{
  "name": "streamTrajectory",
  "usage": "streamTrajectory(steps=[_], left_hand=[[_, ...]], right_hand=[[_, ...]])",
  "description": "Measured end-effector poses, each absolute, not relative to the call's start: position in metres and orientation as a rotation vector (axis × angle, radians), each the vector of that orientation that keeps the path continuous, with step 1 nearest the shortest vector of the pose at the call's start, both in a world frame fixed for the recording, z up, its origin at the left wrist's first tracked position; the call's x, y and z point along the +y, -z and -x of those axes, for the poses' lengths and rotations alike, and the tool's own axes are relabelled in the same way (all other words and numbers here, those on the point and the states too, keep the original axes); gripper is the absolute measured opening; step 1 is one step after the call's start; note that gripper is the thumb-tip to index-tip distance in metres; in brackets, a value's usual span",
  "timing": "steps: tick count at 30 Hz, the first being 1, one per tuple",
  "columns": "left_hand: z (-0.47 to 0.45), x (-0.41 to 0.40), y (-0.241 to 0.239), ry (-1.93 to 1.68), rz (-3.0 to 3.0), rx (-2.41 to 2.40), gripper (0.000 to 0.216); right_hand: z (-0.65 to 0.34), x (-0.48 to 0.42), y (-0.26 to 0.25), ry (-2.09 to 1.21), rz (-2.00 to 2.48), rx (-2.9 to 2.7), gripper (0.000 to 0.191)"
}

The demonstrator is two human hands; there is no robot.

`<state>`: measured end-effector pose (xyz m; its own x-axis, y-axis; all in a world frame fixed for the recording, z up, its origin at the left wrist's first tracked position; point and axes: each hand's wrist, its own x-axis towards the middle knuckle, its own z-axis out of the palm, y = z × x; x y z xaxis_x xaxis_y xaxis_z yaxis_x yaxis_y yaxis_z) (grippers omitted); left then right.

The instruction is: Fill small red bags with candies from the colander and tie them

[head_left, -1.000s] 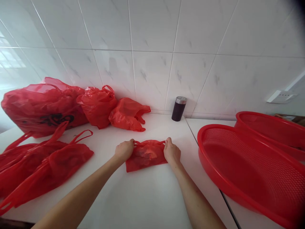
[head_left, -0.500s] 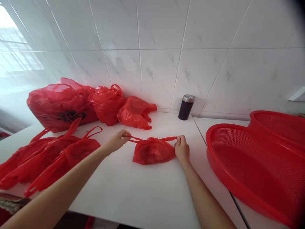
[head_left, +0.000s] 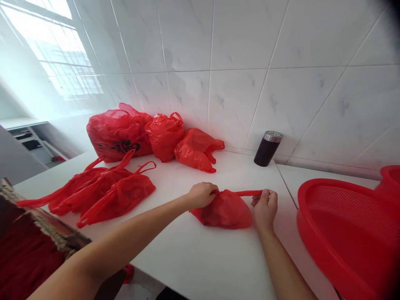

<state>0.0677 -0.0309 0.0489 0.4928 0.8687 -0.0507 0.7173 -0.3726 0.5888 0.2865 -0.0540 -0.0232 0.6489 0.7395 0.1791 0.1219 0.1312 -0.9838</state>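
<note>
A small red plastic bag (head_left: 228, 211) with something dark inside lies on the white table (head_left: 193, 254) in front of me. My left hand (head_left: 203, 194) is closed on the gathered top of the bag at its left side, the fingertips partly hidden. My right hand (head_left: 265, 206) pinches the end of the bag's right handle, which is stretched out straight to the side. What the bag holds cannot be made out through the plastic.
Several filled red bags (head_left: 115, 191) lie at the left, with bigger red bags (head_left: 164, 135) behind them against the tiled wall. A dark flask (head_left: 268, 148) stands at the back. Red plastic baskets (head_left: 312, 221) sit at the right. A frayed-edged box (head_left: 37, 246) is at lower left.
My left hand has moved from the end of the left handle in to the top of the bag. My right hand still holds its handle. The view has swung left.
</note>
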Motion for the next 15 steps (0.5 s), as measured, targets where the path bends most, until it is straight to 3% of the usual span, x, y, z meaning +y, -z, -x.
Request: streamTrajectory(steps=[6,11,15], left_hand=[[-0.039,-0.044,-0.076,-0.33,-1.841,1.189,0.04],[-0.015,-0.057,-0.077,-0.394,-1.615,1.094,0.041],[0.015,-0.07,-0.089,-0.441,-1.488,1.064,0.039]], right_hand=[[-0.264,-0.067,0.002,-0.884,1.277,-1.069,0.047],[-0.249,-0.076,-0.002,-0.925,1.348,-1.533,0.028],[-0.245,-0.076,-0.001,-1.012,1.308,-1.52,0.027]])
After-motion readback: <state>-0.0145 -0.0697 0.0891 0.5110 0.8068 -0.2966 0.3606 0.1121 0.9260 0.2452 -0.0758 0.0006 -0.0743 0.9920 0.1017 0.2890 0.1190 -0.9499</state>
